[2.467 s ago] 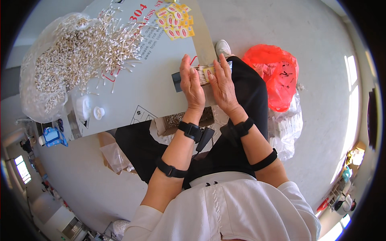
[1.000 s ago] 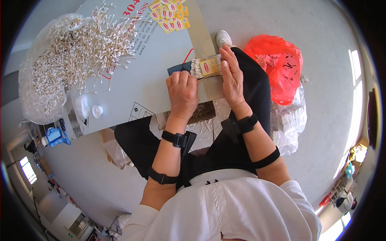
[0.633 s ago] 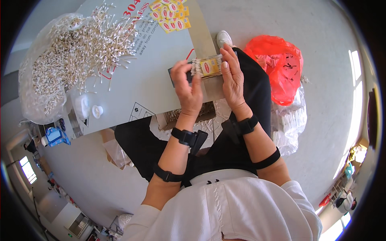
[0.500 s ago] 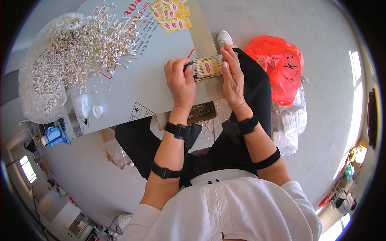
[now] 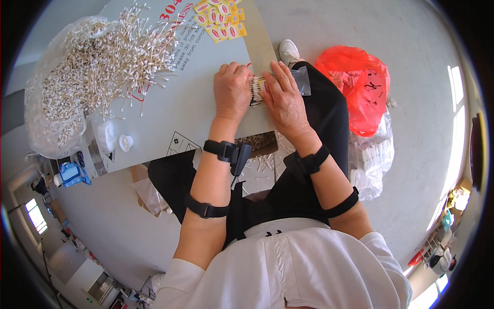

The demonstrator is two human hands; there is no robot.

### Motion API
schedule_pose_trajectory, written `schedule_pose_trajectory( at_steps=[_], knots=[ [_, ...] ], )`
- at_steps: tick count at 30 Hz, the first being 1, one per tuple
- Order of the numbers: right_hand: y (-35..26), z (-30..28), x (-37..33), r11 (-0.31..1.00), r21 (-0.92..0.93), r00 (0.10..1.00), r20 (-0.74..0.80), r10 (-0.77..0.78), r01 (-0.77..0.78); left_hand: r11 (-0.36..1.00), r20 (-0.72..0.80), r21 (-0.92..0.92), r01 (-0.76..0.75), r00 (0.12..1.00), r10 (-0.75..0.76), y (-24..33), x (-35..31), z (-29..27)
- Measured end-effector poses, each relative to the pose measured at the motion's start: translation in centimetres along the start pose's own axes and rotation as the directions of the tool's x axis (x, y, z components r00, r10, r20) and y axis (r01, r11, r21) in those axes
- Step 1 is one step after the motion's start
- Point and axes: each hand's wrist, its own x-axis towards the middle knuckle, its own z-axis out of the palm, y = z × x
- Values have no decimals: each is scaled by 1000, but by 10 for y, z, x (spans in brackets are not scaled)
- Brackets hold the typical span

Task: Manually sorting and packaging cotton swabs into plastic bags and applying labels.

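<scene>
A flat bundle of cotton swabs [image 5: 257, 90] with a yellow-and-white card on it lies near the table's right edge, between my hands. My left hand [image 5: 232, 91] is closed at its left end, fingers curled, with something dark just showing beneath. Over the right part of the bundle lies my right hand [image 5: 284, 98], its fingers fairly straight and its thumb against the swabs, gripping it. A clear plastic bag [image 5: 302, 81] sticks out beyond the right fingers. Most of the card is hidden by my right hand.
Loose cotton swabs [image 5: 98, 67] spill from a big clear bag on the table [image 5: 200, 118]. Yellow-and-white cards [image 5: 218, 20] lie at the far edge, a small white cup [image 5: 125, 142] at the near left. A red plastic bag [image 5: 355, 85] stands right of my leg; a box of swabs [image 5: 265, 144] sits below the table edge.
My right hand has moved left and over the bundle, covering most of the card. My left hand has shifted slightly right and curled tighter. More of the clear bag shows on the right.
</scene>
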Motion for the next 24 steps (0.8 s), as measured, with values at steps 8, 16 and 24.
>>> schedule_pose_trajectory(
  at_steps=[8,16,24],
  knots=[
    [-1,3,1,999,-33,1000,7,-12,12,878,-12,-379,292,947,-320,-2,-9,-21],
    [-2,3,0,999,20,1000,4,27,-27,916,489,-402,-2,845,217,22,-83,-70],
    [5,0,-2,897,403,976,-44,214,-179,746,342,-475,466,879,-332,19,-82,-61]
  ],
)
